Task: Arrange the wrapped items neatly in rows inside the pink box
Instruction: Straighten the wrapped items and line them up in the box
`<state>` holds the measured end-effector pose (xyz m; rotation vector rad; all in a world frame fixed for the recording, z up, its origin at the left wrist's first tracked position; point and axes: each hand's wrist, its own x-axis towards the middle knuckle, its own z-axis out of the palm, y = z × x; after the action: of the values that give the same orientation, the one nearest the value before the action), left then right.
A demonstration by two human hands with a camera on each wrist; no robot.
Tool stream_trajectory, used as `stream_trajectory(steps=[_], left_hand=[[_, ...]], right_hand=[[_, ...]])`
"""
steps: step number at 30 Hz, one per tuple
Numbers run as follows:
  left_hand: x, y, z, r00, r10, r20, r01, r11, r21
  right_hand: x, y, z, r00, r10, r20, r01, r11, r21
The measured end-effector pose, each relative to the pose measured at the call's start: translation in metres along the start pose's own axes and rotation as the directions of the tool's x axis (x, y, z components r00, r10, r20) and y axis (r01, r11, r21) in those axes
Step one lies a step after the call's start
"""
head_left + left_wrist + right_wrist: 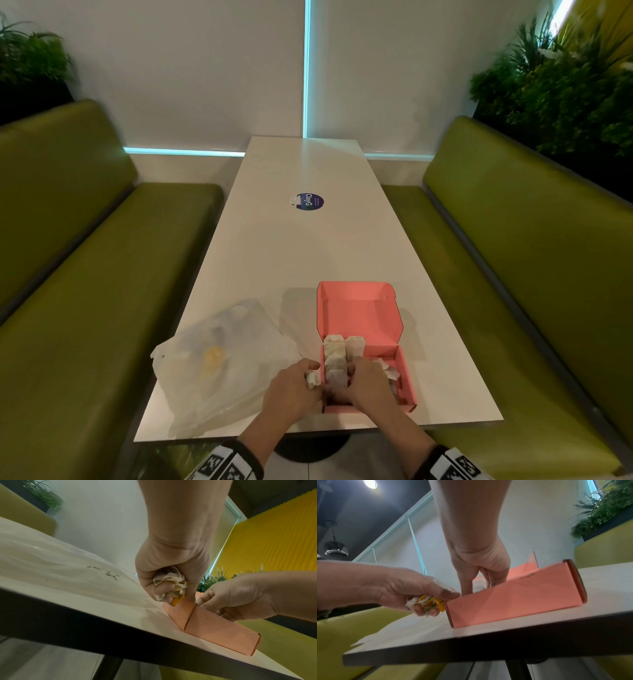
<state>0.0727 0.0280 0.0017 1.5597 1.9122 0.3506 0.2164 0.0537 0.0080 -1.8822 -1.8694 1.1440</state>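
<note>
Clearly light and crushable, the wrapped items [337, 356] want gentle side pinches: left hand [291, 387] clutches a bunch [169, 583], right hand's [368, 383] grip is unclear inside the pink box [406, 380].

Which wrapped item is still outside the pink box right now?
The bundle gripped in the left hand, the wrapped item with yellow showing, held against the pink box outer left wall; the others stand in rows inside.
</note>
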Motion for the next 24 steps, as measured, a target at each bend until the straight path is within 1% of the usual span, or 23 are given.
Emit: stream_trajectory(steps=[1,3,5,8,10,12,14,17,19,21,24], left_hand=[[-0.001,-0.001,-0.001,1.0,0.0,-0.003,0.0,1.0,-0.004],[-0.002,-0.002,-0.002,1.0,-0.002,-0.005,0.002,1.0,-0.022],[-0.003,-0.003,-0.003,1.0,-0.007,-0.005,0.006,0.999,-0.037],[-0.003,-0.004,-0.003,1.0,-0.001,-0.005,0.001,0.999,-0.05],[-0.003,-0.005,-0.002,1.0,-0.003,-0.011,0.003,0.999,-0.052],[-0.002,-0.005,-0.002,1.0,-0.015,-0.011,0.014,0.998,-0.057],[-0.002,-0.005,-0.001,1.0,-0.016,-0.008,0.016,0.998,-0.065],[-0.002,-0.005,-0.002,1.0,-0.004,-0.011,0.003,0.998,-0.066],[-0.002,-0.006,-0.001,1.0,0.003,-0.018,-0.004,0.998,-0.066],[-0.002,-0.007,-0.001,1.0,0.009,-0.025,-0.01,0.998,-0.065],[-0.001,-0.007,-0.001,0.998,0.033,-0.052,-0.036,0.997,-0.069]], right_hand=[[0.002,0.001,-0.004,0.999,-0.017,0.028,0.019,0.997,-0.077],[0.006,0.004,-0.016,1.0,-0.018,0.014,0.02,0.984,-0.179],[0.01,0.009,-0.033,0.996,-0.034,-0.085,0.015,0.975,-0.22],[0.015,0.016,-0.057,0.972,-0.089,-0.217,0.01,0.939,-0.342],[0.018,0.023,-0.064,0.954,-0.073,-0.291,-0.056,0.909,-0.413],[0.017,0.024,-0.063,0.944,-0.066,-0.324,-0.115,0.853,-0.509],[0.016,0.026,-0.055,0.953,-0.088,-0.29,-0.097,0.818,-0.568],[0.014,0.026,-0.04,0.973,-0.154,-0.172,0.021,0.802,-0.596],[0.014,0.027,-0.033,0.978,-0.158,-0.135,0.037,0.772,-0.635],[0.015,0.028,-0.029,0.977,-0.156,-0.144,0.028,0.768,-0.639],[0.016,0.031,-0.032,0.959,-0.192,-0.206,0.049,0.835,-0.548]])
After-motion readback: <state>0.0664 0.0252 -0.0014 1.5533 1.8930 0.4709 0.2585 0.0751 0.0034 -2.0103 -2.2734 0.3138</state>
